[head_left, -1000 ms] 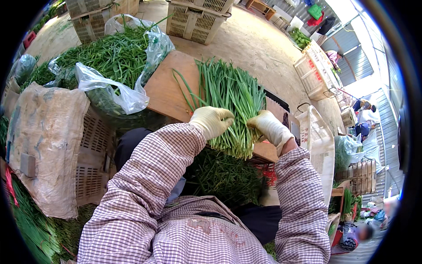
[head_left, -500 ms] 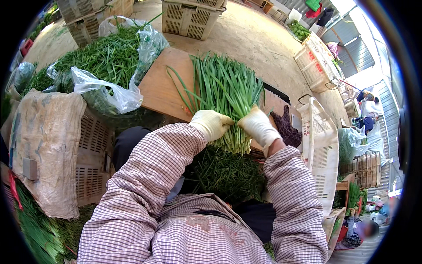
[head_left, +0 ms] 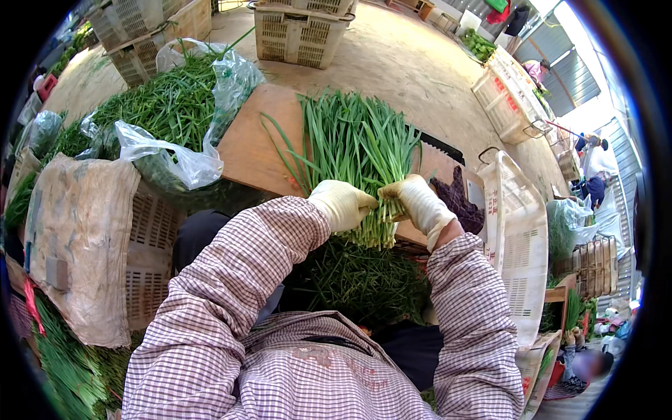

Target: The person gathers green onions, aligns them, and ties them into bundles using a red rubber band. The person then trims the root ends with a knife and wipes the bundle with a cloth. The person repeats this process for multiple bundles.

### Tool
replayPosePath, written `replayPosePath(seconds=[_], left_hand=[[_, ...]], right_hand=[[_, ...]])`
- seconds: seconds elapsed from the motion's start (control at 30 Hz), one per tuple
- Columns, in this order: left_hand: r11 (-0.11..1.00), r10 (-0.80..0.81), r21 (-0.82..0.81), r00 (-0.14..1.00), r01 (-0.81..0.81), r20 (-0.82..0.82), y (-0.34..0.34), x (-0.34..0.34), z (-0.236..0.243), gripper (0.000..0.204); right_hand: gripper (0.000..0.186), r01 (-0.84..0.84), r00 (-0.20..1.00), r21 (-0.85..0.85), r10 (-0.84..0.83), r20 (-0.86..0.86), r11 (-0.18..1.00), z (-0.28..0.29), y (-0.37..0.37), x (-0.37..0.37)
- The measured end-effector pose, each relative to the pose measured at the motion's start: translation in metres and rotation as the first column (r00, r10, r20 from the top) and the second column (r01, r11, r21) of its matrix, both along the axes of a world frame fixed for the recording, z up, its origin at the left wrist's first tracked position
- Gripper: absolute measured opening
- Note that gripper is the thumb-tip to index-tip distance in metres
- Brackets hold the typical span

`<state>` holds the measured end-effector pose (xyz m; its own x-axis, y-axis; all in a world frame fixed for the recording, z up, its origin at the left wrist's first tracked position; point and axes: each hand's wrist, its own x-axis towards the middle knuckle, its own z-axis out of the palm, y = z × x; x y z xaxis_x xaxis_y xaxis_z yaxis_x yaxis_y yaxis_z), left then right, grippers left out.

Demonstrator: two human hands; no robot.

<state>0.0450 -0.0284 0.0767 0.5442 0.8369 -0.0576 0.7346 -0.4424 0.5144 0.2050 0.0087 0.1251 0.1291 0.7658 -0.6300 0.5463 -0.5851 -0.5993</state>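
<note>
So there's one board (head_left: 259, 133) under one greens pile (head_left: 332, 136), right hand (head_left: 418, 201) clamped on one bunch (head_left: 393, 157), left hand (head_left: 341, 205) curled alongside, can't tell its grip.

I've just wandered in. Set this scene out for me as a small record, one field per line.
Surface: brown wooden board
On it: long green stalks, leaf tips pointing away from the person, pale ends toward them
Left hand: gloved, at the lower part of the stalks; its grip is unclear
Right hand: gloved, closed around a clump of the stalks
To the left: open plastic bag with loose greens
To the right: dark cloth, then a white crate
</note>
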Motion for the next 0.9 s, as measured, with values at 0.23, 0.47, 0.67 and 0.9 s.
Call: replayPosePath(seconds=[0.23,0.47,0.67,0.9], left_hand=[[0.990,0.022,-0.133,0.994,-0.036,-0.110,0.000,0.007,0.012,0.038],[0.996,0.092,0.000,0.995,-0.093,0.044,-0.010,0.006,-0.008,0.036],[0.997,0.015,0.077,0.996,-0.008,-0.084,-0.005,0.010,0.002,0.038],[0.977,-0.189,-0.168,0.884,0.128,-0.427,0.004,0.025,0.027,0.044]], right_hand=[[0.052,-0.038,0.999,0.038,0.037,0.015,0.999,-0.002,-0.006,-0.005],[0.018,0.193,0.914,0.083,-0.148,-0.379,0.978,-0.007,-0.011,0.011],[0.013,0.206,0.885,0.037,-0.170,-0.434,0.978,-0.001,-0.011,0.011],[0.010,0.206,0.868,0.031,-0.168,-0.467,0.978,0.006,0.002,0.017]])
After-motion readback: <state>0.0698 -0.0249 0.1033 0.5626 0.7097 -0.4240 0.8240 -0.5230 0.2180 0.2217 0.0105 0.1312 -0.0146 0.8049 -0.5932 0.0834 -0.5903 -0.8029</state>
